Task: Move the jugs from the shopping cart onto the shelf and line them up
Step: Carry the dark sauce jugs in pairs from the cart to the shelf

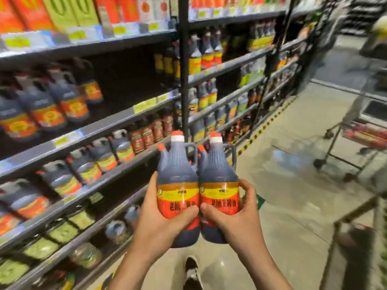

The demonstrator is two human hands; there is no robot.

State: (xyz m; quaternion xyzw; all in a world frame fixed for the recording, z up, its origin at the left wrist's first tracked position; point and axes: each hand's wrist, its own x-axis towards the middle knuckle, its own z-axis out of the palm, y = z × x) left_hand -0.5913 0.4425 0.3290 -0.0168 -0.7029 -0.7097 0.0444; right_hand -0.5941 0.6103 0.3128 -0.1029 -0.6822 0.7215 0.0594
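Two jugs were in our hands at this moment, one apiece, held upright and pressed side by side in front of us above the aisle floor. Our left hand (pixel 156 214) wrapped the left jug (pixel 178 191) around its orange label, thumb across the front; our right hand (pixel 236 214) did the same with the right jug (pixel 218 189), fingers curled round its far side. Both jugs were dark, with white-and-orange caps and moulded handles — their bodies touched along the middle.

We judged ourselves mid-carry: the shopping cart (pixel 356 143) stood off to our right, blurred, and the shelf (pixel 117 120) ran along our left, already stocked with similar jugs (pixel 58 101). An open dark stretch showed on that shelf beside those matching orange-labelled jugs — likely the spot, though we could not be sure.

Next we would need to turn left, raise the pair to shelf height, set each down upright, and nudge them into line with their neighbours, labels facing out.
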